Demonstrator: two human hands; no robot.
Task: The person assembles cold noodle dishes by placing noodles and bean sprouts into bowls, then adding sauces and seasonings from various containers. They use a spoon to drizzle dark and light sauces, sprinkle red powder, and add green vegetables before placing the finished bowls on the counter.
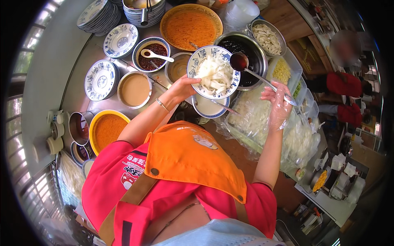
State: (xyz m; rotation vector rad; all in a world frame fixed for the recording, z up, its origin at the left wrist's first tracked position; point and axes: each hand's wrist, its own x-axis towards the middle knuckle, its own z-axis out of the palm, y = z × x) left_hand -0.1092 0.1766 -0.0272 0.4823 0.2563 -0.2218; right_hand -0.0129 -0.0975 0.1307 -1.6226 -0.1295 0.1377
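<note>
My left hand (183,87) grips the near-left rim of a blue-patterned white plate (202,55). Wide white noodles (214,76) are heaped on that plate. My right hand (276,98), in a thin clear plastic glove, is closed around the handle of a metal ladle (262,77). Dark brown liquid fills the ladle's bowl, which is at the plate's right edge, beside the noodles. Behind it stands a steel pot (262,53) of black liquid. Below the plate, a bowl of whitish liquid (208,107) is partly covered.
Around the plate stand a bowl of chili sauce (147,62) with a white spoon, a tan sauce bowl (134,90) and a wide orange-red basin (191,28). Stacked plates (101,80) sit left; a yellow-rimmed bowl (107,130) is nearer. Plastic-covered noodle trays (254,112) lie right. Other people (344,84) stand beyond.
</note>
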